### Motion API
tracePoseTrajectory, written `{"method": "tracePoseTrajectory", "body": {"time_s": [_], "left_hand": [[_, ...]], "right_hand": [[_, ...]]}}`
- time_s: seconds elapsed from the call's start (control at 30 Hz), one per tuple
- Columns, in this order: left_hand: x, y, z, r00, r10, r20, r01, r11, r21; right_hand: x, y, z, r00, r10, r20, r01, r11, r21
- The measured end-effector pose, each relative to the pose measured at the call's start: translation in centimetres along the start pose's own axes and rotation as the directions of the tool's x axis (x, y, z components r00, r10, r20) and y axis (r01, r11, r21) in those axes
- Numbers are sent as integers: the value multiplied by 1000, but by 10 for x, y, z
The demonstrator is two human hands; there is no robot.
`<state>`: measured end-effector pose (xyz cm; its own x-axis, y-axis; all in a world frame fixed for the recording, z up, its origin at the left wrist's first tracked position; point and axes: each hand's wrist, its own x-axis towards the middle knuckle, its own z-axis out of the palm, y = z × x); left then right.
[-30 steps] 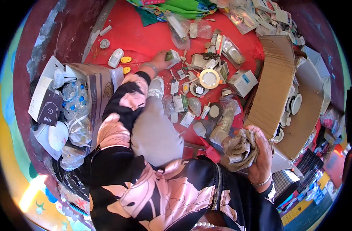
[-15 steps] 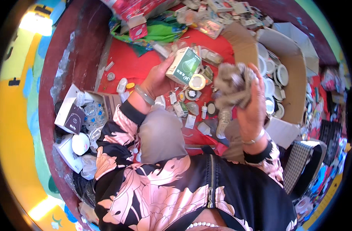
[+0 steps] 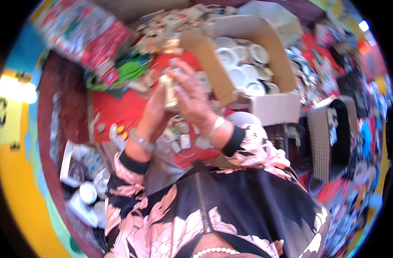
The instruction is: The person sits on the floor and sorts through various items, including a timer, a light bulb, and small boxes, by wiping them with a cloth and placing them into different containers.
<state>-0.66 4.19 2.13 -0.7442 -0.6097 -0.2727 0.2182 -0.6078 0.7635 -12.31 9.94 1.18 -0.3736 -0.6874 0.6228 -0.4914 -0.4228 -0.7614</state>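
The bare left hand and bare right hand are raised ahead of the torso, brought close together with palms turned inward, the right one's slightly bent fingers pointing up and leftward, the left one's mostly hidden. The left wrist, ringed by a pale rounded bangle, angles up rightward; the right wrist, with a thin silvery bangle, angles up leftward. Both forearms emerge from loose black-and-pink floral satin sleeves with black ribbed cuffs.

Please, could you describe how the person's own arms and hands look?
The left hand and right hand have no gloves; each wears a pale bangle. The sleeves are black with pink floral shapes, ending in plain black cuffs.
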Motion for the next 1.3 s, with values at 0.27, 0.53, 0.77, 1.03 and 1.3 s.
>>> {"method": "tracePoseTrajectory", "body": {"time_s": [0.27, 0.53, 0.77, 1.03, 1.3], "left_hand": [[7, -36, 1, 969, -181, 169, 139, 962, 234], [30, -39, 23, 997, -32, 65, 35, 998, -59], [48, -50, -14, 984, -88, 155, 75, 994, 84], [36, -42, 18, 998, 57, 31, -62, 979, 193], [52, -58, -25, 994, 89, 58, -106, 890, 444]], "right_hand": [[7, 26, -39, 893, 445, -66, -449, 889, -89], [5, 41, -27, 925, 240, -296, -218, 970, 106], [11, 26, -48, 951, 301, -75, -308, 945, -112], [26, 105, -59, 687, 641, -342, -431, 738, 519], [4, 32, -45, 913, 276, 300, -80, 843, -532]]}}
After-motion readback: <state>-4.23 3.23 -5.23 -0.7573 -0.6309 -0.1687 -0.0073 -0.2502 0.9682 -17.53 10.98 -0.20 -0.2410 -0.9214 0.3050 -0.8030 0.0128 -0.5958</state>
